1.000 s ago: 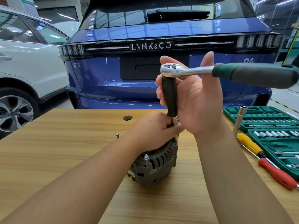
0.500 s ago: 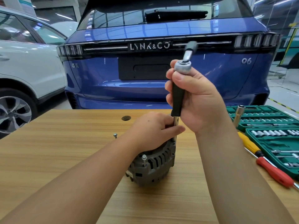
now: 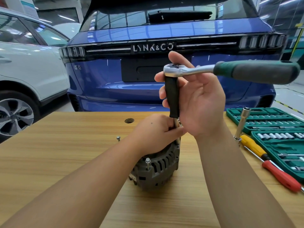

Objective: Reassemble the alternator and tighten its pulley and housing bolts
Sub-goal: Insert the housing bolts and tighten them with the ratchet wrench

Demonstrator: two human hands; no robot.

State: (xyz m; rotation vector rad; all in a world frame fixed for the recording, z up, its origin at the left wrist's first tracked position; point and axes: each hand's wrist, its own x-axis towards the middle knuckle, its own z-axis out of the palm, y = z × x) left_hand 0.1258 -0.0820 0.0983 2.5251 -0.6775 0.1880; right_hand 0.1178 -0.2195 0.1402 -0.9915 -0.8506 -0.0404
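A grey alternator [image 3: 158, 171] stands on the wooden table [image 3: 65, 162], with one housing bolt [image 3: 147, 161] sticking up from its near side. My left hand [image 3: 154, 135] rests on top of it and pinches the thin metal shaft just below a black extension handle [image 3: 172, 97]. That handle stands upright over the alternator. A ratchet [image 3: 230, 71] sits on its top, its green-black grip pointing right. My right hand [image 3: 194, 99] curls its fingers round the black handle under the ratchet head. The socket end is hidden by my left hand.
A loose bolt [image 3: 118, 138] stands on the table left of the alternator. A green socket case [image 3: 269, 129] lies open at the right, with a yellow screwdriver [image 3: 253, 145], a red screwdriver [image 3: 279, 176] and an upright chrome extension [image 3: 241, 124] beside it. A blue car [image 3: 148, 89] is behind the table.
The ratchet grip has swung from pointing away toward the car round to the right. My left hand stays on the alternator.
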